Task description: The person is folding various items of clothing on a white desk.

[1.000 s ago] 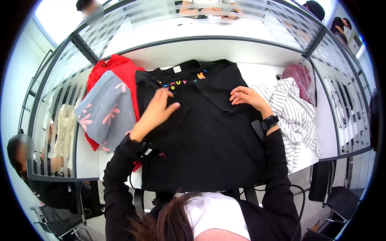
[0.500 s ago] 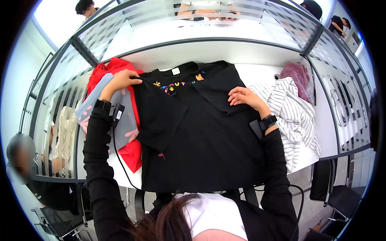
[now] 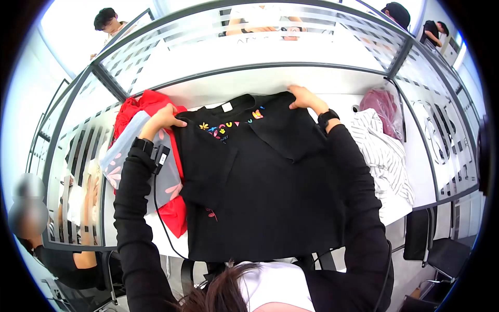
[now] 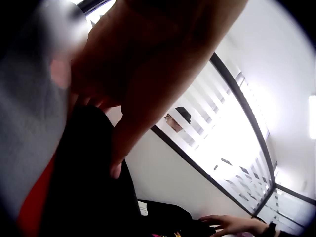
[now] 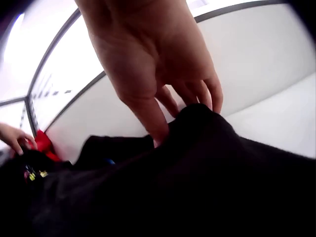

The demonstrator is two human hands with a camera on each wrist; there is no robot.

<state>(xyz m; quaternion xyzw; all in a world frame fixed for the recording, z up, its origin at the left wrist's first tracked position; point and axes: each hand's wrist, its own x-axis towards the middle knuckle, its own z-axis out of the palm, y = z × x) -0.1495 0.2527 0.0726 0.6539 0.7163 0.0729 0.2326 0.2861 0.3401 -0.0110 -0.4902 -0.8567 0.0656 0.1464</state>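
Note:
A black T-shirt (image 3: 270,197) with small colourful prints near its neckline lies spread on the table, collar toward the back, both sleeves folded inward. My left hand (image 3: 165,117) grips its left shoulder; in the left wrist view the thumb lies in front of the black cloth and the other fingers go behind it. At the opposite shoulder, my right hand (image 3: 306,99) holds the cloth between thumb and fingers, and the fabric rises to a peak there in the right wrist view. A white label (image 3: 227,107) shows inside the collar.
Left of the shirt lie a red garment (image 3: 174,216) and a grey-blue cloth with pink flowers (image 3: 132,138). A white striped garment (image 3: 382,156) and a dark pink bundle in clear plastic (image 3: 382,106) are at right. Low partitions (image 3: 249,78) bound the table, with people beyond.
My left hand has moved from over the shirt's upper left to its left shoulder. My right hand has gone from the right sleeve up to the right shoulder and taken hold.

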